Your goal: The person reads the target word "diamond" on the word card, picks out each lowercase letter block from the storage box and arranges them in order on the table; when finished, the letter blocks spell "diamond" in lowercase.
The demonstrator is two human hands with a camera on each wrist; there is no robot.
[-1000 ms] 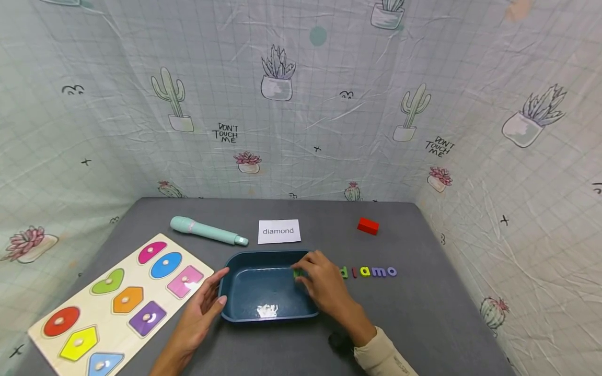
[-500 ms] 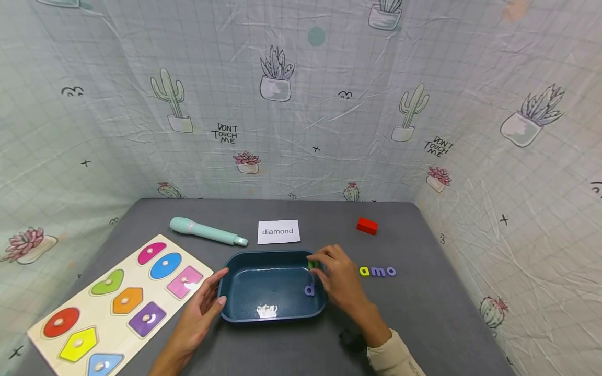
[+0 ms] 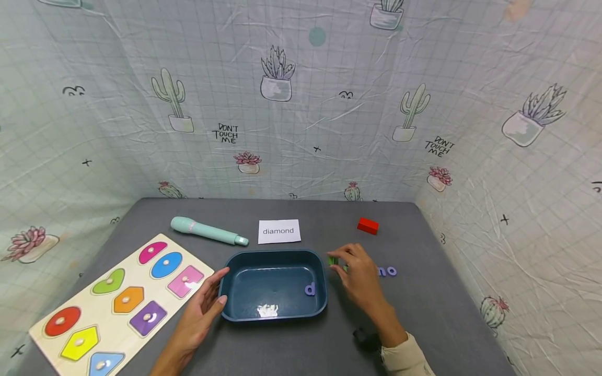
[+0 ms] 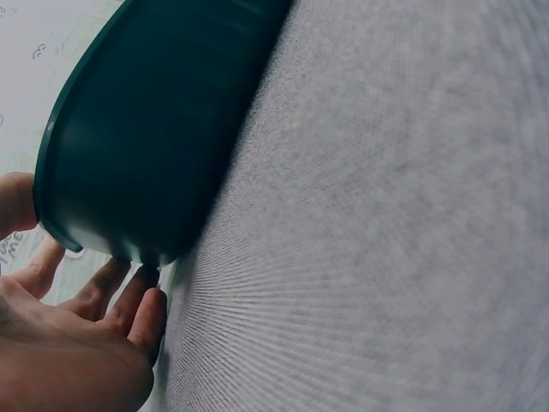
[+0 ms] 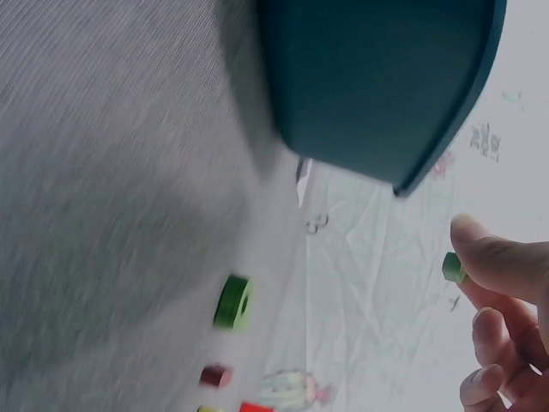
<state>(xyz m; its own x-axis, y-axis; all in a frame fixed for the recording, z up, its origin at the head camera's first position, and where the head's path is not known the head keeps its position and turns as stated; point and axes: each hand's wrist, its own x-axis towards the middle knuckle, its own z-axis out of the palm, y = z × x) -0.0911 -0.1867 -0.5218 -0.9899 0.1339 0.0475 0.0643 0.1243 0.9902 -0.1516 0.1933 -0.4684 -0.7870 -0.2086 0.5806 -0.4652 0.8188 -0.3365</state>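
My right hand [image 3: 359, 277] pinches a small green letter [image 3: 333, 260] between thumb and fingertips, just right of the blue tray [image 3: 263, 317] and above the table. Its shape cannot be made out. A purple letter d [image 3: 310, 289] lies inside the tray, toward the right. Extended fingers of my left hand [image 3: 199, 310] touch the tray's left end; in the left wrist view they rest against its outer wall and rim. Below the right hand, a row of letters ends in a purple o [image 3: 392, 271]. A green letter [image 5: 232, 302] and a red one [image 5: 216, 375] show in the right wrist view.
A white card reading "diamond" [image 3: 279, 231] lies behind the tray. A mint-green microphone-shaped object [image 3: 209, 231] lies to its left, a red block [image 3: 368, 225] to its right. The wooden shape puzzle board [image 3: 105, 300] occupies the table's left side.
The right hand has moved rightward from over the tray with the green letter, uncovering the purple d and covering part of the letter row. The left hand stays at the tray.
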